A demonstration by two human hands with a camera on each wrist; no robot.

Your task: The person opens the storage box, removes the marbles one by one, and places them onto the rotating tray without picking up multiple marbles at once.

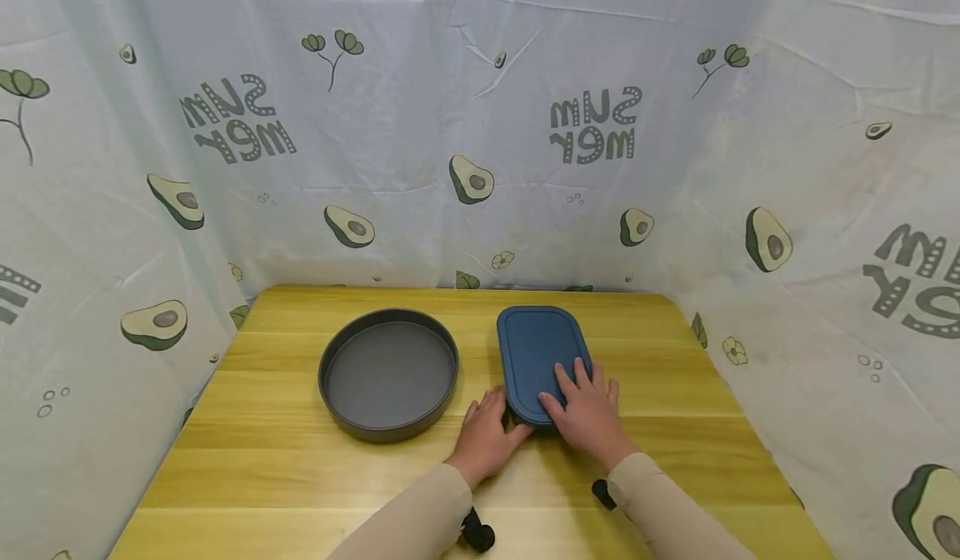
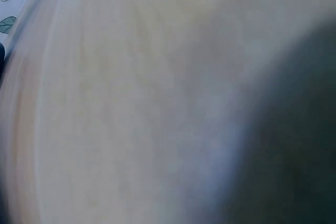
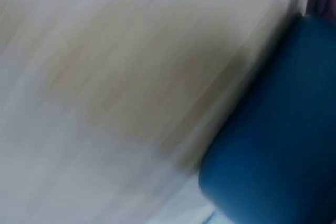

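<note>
A rectangular container with a dark blue lid (image 1: 536, 352) lies on the wooden table, its rounded corners pointing near and far. My left hand (image 1: 483, 439) holds its near left corner, fingers along the left side and thumb at the near edge. Over the near right part of the lid, my right hand (image 1: 588, 414) rests with spread fingers; the thumb lies on the lid and the outer fingers reach past the right edge. In the right wrist view a blurred blue surface (image 3: 273, 129) fills the lower right. Most of the container's body is hidden beneath the lid.
A round dark grey pan (image 1: 388, 375) stands left of the container. The wooden table (image 1: 247, 460) extends around both. A white curtain (image 1: 420, 127) printed with avocados hangs behind and at the sides. Black wrist-camera parts (image 1: 477, 533) show below the sleeves.
</note>
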